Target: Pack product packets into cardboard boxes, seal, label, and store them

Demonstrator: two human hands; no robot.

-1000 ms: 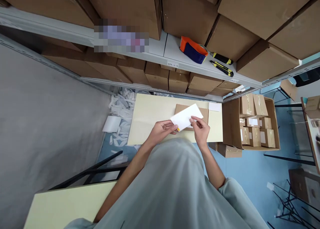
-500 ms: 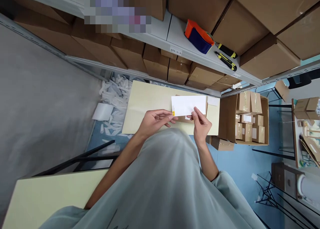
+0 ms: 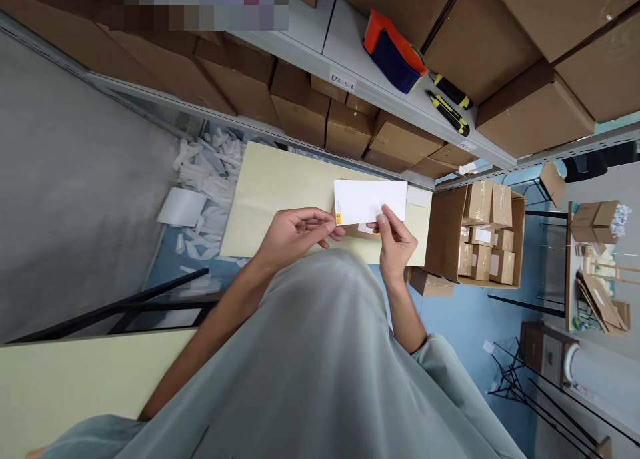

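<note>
A white rectangular sheet [image 3: 363,202], with small print and a yellow mark at its lower left corner, is held level over the pale yellow table [image 3: 285,179]. My right hand [image 3: 397,249] pinches its lower right part, thumb on top. My left hand [image 3: 300,235] has thumb and fingertips closed at the marked corner, other fingers loosely curled. Below the sheet lies something brown like cardboard, mostly hidden, with a white patch showing under its lower edge. A white slip [image 3: 419,196] rests at the table's right end.
An open carton [image 3: 445,239] of small taped boxes stands right of the table. Ahead, a shelf [image 3: 343,79] bears cardboard boxes, two yellow-black utility knives [image 3: 449,113] and an orange-and-blue item [image 3: 395,55]. White scraps [image 3: 210,172] litter the floor at left.
The view has shifted, so the scene sits slightly further left and higher. Both hands keep the same hold on the white sheet.
</note>
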